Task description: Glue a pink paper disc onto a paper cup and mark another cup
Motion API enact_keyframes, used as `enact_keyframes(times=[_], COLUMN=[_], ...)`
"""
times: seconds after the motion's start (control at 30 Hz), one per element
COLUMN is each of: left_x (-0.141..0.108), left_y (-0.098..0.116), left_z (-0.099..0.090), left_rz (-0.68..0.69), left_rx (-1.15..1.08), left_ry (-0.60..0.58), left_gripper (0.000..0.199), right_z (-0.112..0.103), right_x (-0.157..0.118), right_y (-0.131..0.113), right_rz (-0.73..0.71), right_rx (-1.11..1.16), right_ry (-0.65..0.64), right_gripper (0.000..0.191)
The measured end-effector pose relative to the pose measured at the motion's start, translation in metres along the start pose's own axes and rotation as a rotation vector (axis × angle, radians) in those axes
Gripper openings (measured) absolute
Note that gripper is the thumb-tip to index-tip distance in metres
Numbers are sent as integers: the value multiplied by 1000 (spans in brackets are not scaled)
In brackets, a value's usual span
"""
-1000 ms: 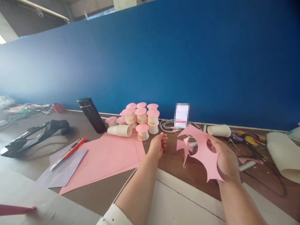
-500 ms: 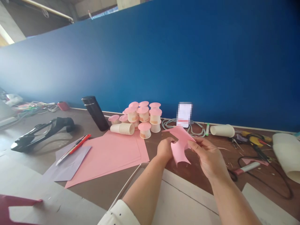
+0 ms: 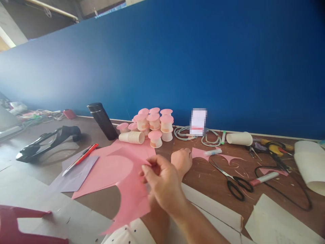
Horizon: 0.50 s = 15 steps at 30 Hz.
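Note:
A cut piece of pink paper (image 3: 132,193) with curved edges is pinched in my right hand (image 3: 162,184), which crosses in front of my left forearm. My left hand (image 3: 181,162) rests closed on the brown table, its fingers mostly turned away; whether it holds anything is hidden. Right of it lie pink scraps (image 3: 199,153), a glue stick or marker (image 3: 212,152) and black-handled scissors (image 3: 235,181). Pink sheets (image 3: 101,169) lie at the left. Behind them stand several paper cups with pink discs on top (image 3: 153,122), beside a lying stack of cups (image 3: 132,137).
A red cutter (image 3: 82,157) lies on purple paper (image 3: 85,174). Further off are a black bottle (image 3: 103,122), a black stand (image 3: 50,142), a blurred phone (image 3: 198,121) with cables, a lying cup (image 3: 239,138) and a blue partition (image 3: 177,67).
My right hand has moved left across my left arm, carrying the pink paper. My left hand has let go of that paper. The scissors and scraps now show.

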<state>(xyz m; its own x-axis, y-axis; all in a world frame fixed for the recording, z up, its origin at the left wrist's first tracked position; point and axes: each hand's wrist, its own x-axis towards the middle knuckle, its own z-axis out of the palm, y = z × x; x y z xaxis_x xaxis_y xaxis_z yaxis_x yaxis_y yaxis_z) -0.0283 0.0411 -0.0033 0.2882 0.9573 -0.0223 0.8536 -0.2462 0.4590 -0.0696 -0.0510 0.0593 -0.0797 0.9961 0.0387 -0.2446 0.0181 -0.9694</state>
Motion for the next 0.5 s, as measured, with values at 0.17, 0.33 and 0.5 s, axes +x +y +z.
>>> enact_keyframes(times=[0.17, 0.33, 0.5], left_x=[8, 8, 9], left_y=[-6, -11, -12], left_z=[6, 9, 7], left_rz=[149, 186, 179], left_rx=[128, 163, 140], left_ry=[107, 119, 112], left_gripper=[29, 29, 28], right_z=[55, 68, 51], right_x=[-14, -33, -30], right_y=[18, 19, 13], right_rz=[-14, -154, -319], right_rx=[-355, -451, -570], right_ry=[-361, -888, -701], right_gripper=[24, 29, 34])
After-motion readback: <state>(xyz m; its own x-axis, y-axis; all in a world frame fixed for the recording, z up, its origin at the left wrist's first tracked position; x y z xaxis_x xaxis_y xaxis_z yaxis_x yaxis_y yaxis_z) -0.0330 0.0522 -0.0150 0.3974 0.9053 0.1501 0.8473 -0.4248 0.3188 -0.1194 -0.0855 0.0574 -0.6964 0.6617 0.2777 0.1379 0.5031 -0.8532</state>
